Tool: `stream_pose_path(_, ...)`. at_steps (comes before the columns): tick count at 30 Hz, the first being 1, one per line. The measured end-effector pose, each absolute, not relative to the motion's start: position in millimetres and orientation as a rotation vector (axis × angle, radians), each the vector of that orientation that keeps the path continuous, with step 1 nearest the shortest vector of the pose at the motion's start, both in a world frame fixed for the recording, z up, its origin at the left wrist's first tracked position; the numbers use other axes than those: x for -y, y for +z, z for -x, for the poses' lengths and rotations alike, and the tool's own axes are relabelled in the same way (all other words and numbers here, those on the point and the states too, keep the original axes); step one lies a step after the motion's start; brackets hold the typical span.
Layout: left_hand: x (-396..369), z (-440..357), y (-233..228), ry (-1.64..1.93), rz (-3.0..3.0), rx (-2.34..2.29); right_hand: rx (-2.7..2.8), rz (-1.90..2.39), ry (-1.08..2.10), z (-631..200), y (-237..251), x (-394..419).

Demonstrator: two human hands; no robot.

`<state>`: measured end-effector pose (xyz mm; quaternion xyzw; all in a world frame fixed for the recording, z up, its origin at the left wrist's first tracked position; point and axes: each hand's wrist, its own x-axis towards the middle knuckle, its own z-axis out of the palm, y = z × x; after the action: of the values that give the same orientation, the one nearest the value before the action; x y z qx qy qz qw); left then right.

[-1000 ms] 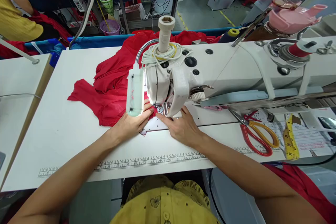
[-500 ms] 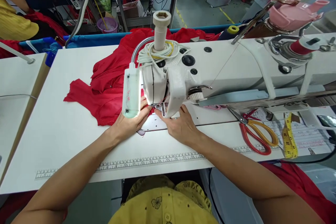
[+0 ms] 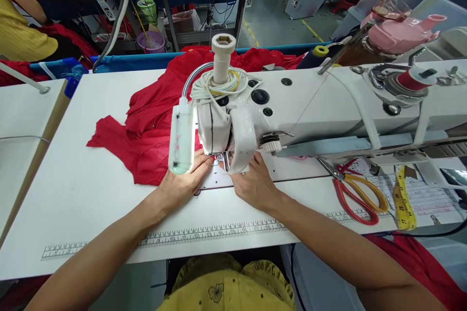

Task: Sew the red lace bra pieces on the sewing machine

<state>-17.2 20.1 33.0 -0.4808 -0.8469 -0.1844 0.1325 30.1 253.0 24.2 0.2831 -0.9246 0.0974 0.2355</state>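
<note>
A red fabric garment (image 3: pixel 146 126) lies bunched on the white table left of and behind the head of a white sewing machine (image 3: pixel 306 92). My left hand (image 3: pixel 186 177) rests flat on the garment's near edge, fingers stretched toward the presser foot (image 3: pixel 226 159) and partly behind the lamp (image 3: pixel 181 138). To the right of the foot is my right hand (image 3: pixel 253 180), its fingers bent in under the machine head. The head hides most of those fingertips, so whatever they pinch cannot be made out. A little red cloth shows at the needle area.
Red-and-yellow-handled scissors (image 3: pixel 359 192) and a yellow tape measure (image 3: pixel 403 201) lie right of my right forearm, on papers. A printed ruler (image 3: pixel 211 233) runs along the table's front. A red thread spool (image 3: pixel 416 77) sits on the machine. A co-worker's yellow sleeve (image 3: pixel 29 34) shows far left.
The whole view has shifted slightly, so the table sits lower. Less red cloth shows between my hands, and my right fingers look more curled beside the presser foot.
</note>
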Motion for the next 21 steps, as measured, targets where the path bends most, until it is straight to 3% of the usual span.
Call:
stream_pose_path(14, -21.8, 20.4, 40.5, -0.556, 1.397, 2.415, 2.425, -0.746, 0.405, -26.3, 20.8, -252.1)
stream_pose_path(21, -22.0, 14.4, 39.6, -0.234, 1.355, 2.405, 2.395, -0.719, 0.391, -25.9, 26.4, -249.9)
